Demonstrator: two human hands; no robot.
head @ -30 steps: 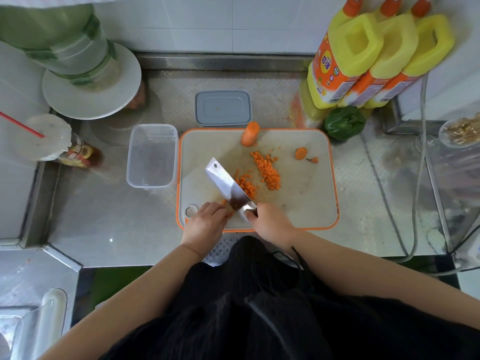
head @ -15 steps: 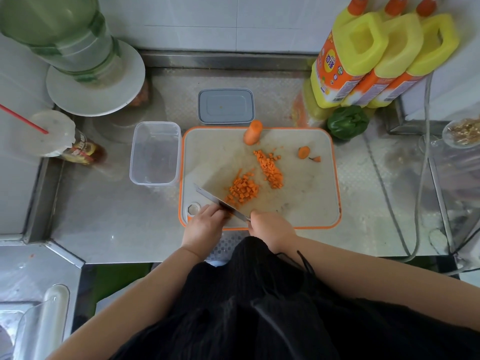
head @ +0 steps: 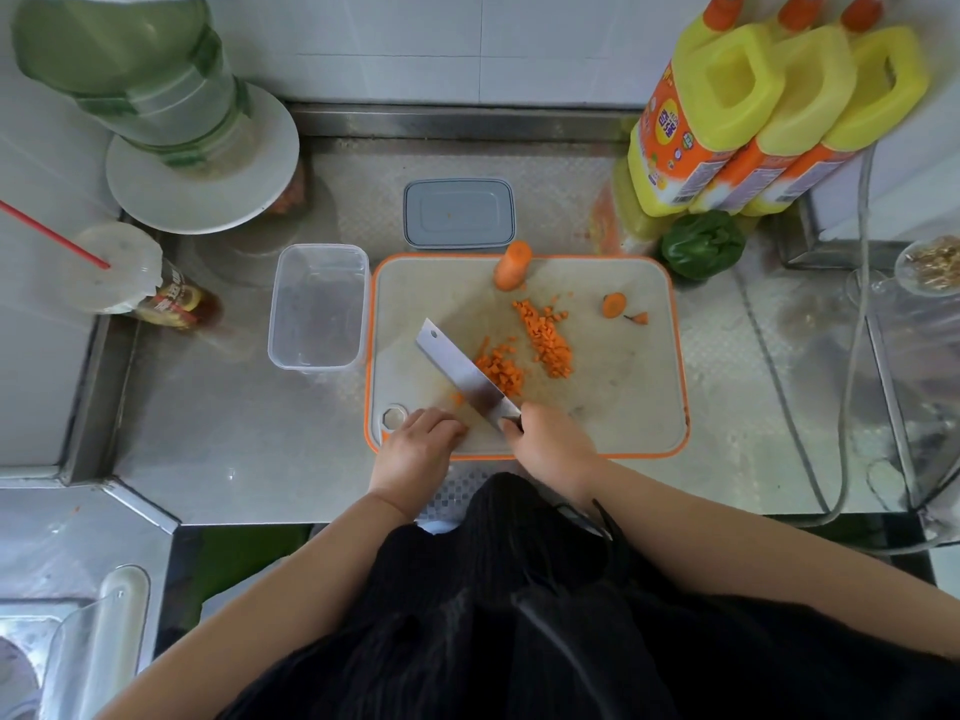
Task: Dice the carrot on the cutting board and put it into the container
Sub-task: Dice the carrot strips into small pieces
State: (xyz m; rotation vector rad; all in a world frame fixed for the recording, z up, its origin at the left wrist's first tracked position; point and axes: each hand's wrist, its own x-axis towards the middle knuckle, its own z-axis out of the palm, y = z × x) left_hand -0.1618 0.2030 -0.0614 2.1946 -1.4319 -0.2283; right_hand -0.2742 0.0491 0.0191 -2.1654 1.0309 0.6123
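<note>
Steel counter (head: 234, 459), dull w/ a stamped diamond pattern toward the back. On it a rectangular cutting board (head: 623, 407), pale w/ orange rim & rounded corners. Just left of the board: clear plastic container (head: 317, 309), rectangular, nothing inside; its grey lid (head: 459, 214) lies flat behind the board. Cleaver (head: 462, 374), flat shiny blade, long axis diagonal, tip toward back-left, flat side against the near pile of diced carrot (head: 501, 371). Second pile (head: 548, 337) runs diagonally mid-board. Carrot stub (head: 512, 265) at the back edge, long axis pointing away. Right hand (head: 553, 444) wrapped tight on the cleaver handle. Left hand (head: 418, 449) curled on the board's front-left; can't tell if it holds anything.
</note>
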